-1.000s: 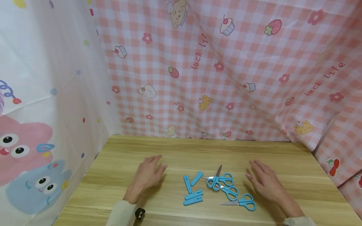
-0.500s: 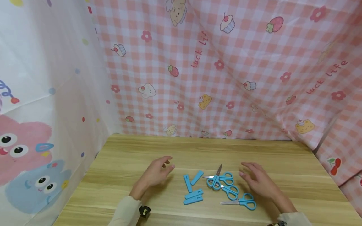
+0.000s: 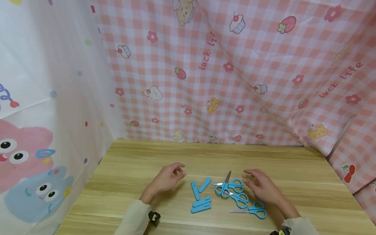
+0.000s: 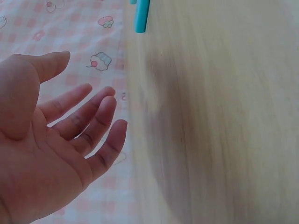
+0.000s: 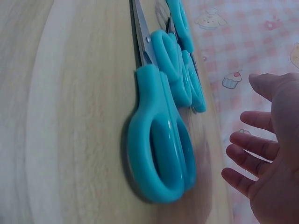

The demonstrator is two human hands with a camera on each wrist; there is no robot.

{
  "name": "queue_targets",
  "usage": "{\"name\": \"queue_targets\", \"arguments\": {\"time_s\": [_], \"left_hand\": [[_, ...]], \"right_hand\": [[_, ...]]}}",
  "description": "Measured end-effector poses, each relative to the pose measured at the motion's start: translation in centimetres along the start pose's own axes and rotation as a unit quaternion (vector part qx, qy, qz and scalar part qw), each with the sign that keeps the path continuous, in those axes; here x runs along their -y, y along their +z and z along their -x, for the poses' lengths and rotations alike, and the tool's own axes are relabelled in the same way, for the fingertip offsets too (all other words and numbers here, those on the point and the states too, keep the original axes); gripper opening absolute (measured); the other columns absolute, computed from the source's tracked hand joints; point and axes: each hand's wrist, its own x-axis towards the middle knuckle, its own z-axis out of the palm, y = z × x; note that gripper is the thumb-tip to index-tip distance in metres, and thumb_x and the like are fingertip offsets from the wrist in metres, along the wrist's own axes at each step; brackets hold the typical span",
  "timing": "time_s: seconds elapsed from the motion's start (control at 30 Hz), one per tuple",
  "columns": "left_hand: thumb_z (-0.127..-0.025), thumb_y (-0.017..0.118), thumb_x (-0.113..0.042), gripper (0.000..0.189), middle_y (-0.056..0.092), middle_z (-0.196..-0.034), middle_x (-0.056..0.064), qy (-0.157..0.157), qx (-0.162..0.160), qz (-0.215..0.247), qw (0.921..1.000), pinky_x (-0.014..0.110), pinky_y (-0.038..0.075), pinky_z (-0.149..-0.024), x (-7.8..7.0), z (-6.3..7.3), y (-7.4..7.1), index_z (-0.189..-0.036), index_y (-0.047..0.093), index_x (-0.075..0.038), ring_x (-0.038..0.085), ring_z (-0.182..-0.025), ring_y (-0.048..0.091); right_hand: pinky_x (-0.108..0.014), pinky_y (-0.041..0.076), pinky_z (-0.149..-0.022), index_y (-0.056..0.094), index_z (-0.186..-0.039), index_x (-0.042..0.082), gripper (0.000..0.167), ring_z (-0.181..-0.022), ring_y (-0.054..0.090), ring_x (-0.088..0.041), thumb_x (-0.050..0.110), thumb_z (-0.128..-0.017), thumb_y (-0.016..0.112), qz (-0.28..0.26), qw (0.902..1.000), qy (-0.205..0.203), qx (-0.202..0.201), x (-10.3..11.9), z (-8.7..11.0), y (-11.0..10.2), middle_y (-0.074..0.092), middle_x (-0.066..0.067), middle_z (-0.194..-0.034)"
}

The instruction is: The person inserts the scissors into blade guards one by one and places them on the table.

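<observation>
Several scissors with blue handles lie on the table in the head view. One pair [image 3: 253, 209] is apart at the lower right, while the others [image 3: 232, 191] overlap in a pile. Left of them lie several blue blade covers [image 3: 201, 208], two of them side by side. My left hand [image 3: 166, 179] hovers left of the covers, its fingers loosely bent and holding nothing. Beside the pile, on its right, my right hand [image 3: 262, 185] is held above the table with relaxed fingers and nothing in it. In the right wrist view the nearest scissors [image 5: 159, 140] show their handle loops large.
The wooden table [image 3: 132, 156] ends at a pink checked cloth [image 3: 188, 81] behind it. A white printed cloth [image 3: 73, 98] hangs on the left. A dark wrist device [image 3: 154, 217] sits at the left cuff.
Both hands have moved inward, the left one to the right and the right one to the left, nearer the covers and scissors. The covers and scissors have stayed in place.
</observation>
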Motion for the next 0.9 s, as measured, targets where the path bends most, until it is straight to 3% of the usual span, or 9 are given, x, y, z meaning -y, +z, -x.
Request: {"name": "queue_targets", "arguments": {"time_s": [0.47,0.9], "left_hand": [[-0.1,0.059,-0.023,0.029,0.067,-0.103,0.002,-0.024,0.019,0.069,0.9971,0.038,0.05,-0.088,-0.4,-1.3,1.1,-0.121,0.063,-0.002,0.018,-0.099,0.06],[-0.099,0.06,-0.021,0.027,0.067,-0.101,0.0,-0.027,0.038,0.077,0.9959,0.034,0.05,-0.086,-1.3,-2.1,2.5,-0.119,0.065,-0.003,0.016,-0.097,0.06]], "right_hand": [[-0.05,0.051,-0.089,0.059,-0.13,-0.001,0.04,-0.108,0.061,-0.032,0.023,-0.098,0.064,-0.039,0.9972,0.047,0.042,0.9,-1.1,1.1,0.063,-0.015,-0.12],[-0.048,0.05,-0.09,0.056,-0.133,0.005,0.042,-0.109,0.06,-0.029,0.025,-0.097,0.065,-0.065,0.9911,0.096,0.066,1.3,-1.8,2.3,0.062,-0.013,-0.121]]}}
